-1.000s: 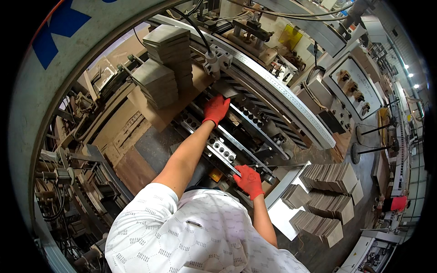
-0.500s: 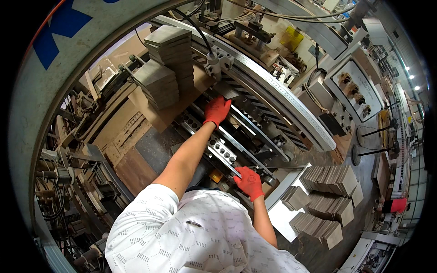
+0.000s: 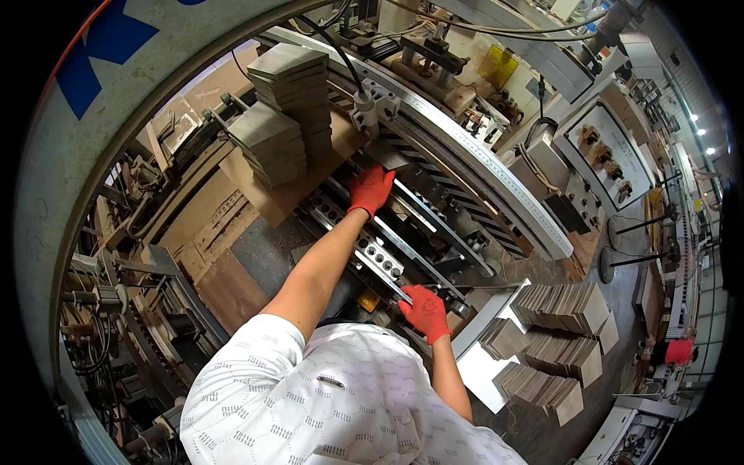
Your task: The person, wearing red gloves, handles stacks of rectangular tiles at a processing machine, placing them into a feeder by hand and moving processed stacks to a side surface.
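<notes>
Hands barely moved since the earlier frame: your left hand [image 3: 370, 190] still presses flat, fingers open, on the machine's metal rails [image 3: 422, 221] beside the cardboard stacks [image 3: 283, 116]; your right hand [image 3: 425, 311] stays clenched around the near rail end [image 3: 457, 304].

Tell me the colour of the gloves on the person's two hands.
Red-orange on both the left hand and right hand, plain in the head view.

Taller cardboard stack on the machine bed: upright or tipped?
Upright. The taller cardboard stack stands with roughly level layers, beside a shorter stack; nothing has spilled.
</notes>
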Motion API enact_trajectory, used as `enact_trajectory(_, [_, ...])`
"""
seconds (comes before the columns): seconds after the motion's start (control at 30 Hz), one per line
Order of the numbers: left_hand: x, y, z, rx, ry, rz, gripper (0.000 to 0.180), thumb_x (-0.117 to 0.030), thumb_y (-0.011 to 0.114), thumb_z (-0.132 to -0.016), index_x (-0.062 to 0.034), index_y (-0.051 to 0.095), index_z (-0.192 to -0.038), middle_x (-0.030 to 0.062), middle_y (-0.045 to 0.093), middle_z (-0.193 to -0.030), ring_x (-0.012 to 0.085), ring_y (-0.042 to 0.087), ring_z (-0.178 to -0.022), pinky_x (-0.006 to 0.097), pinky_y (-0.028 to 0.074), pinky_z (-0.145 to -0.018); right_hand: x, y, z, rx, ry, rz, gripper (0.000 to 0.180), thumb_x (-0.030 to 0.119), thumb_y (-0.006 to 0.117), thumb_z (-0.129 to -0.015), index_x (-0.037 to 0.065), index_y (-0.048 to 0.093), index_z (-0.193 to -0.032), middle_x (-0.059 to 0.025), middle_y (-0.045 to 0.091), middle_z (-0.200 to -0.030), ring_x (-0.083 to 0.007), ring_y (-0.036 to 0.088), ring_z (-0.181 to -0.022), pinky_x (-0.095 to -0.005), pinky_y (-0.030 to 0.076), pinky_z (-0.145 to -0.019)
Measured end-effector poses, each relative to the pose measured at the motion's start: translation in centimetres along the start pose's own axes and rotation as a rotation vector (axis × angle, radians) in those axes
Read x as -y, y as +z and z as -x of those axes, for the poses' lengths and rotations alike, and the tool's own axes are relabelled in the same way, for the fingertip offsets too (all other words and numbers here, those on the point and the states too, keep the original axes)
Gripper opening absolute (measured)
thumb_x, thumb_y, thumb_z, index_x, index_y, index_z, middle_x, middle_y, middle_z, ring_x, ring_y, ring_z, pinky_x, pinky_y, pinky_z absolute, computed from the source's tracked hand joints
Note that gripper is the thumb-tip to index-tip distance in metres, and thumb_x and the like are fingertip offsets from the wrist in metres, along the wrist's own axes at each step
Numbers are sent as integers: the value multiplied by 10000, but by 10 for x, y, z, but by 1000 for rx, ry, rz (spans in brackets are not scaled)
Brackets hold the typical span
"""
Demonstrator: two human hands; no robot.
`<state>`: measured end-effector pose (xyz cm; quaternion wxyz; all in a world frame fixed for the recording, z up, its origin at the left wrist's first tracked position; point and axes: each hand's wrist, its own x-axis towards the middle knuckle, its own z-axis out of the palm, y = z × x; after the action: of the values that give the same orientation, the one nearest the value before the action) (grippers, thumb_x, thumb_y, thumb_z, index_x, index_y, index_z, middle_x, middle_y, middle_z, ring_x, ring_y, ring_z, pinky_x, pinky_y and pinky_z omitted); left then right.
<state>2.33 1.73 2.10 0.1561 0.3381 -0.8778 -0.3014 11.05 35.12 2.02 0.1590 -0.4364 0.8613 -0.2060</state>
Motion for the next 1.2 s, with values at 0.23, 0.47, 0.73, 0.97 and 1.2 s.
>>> enact_trajectory(0.23, [3, 2, -1, 3, 5, 23, 467, -484, 574, -994, -41, 691, -1084, 209, 721, -1117, 432, 682, -1030, 527, 550, -873, -1, 0, 0, -15, -12, -13, 330, 321, 712, -908, 148, 699, -1189, -101, 705, -1122, -325, 677, -1057, -431, 555, -888])
enact_trajectory(0.47, [4, 1, -2, -4, 12, -8, 457, -478, 585, -987, -44, 694, -1078, 216, 721, -1110, 429, 679, -1043, 527, 547, -875, -2, 3, 0, 3, 2, 16, 340, 340, 711, -913, 147, 708, -1193, -107, 721, -1119, -334, 680, -1062, -436, 552, -904])
enact_trajectory(0.73, [-7, -5, 0, -78, -25, 222, 316, -339, 584, -948, -38, 644, -1025, 205, 709, -1050, 427, 670, -1035, 540, 526, -871, 19, -22, -43, -136, -7, -433, 311, 357, 672, -979, 98, 729, -1141, -139, 731, -1045, -341, 697, -970, -427, 547, -830])
enact_trajectory(0.97, [32, 5, -39, -237, -277, 897, 513, -384, 490, -1046, -104, 468, -1476, 193, 536, -1474, 388, 500, -1363, 460, 428, -1083, 60, -36, -207, -576, -218, -141, 237, 205, 701, -922, 93, 683, -1130, -127, 664, -1069, -340, 658, -958, -438, 536, -815])
enact_trajectory(1.2, [22, 18, -41, -183, -431, 1208, 465, -321, 537, -1042, -49, 474, -1414, 133, 525, -1375, 267, 489, -1264, 389, 401, -1062, 38, -41, -286, -495, -128, 154, 211, 207, 712, -908, 107, 676, -1091, -119, 628, -1129, -367, 639, -1007, -478, 538, -846])
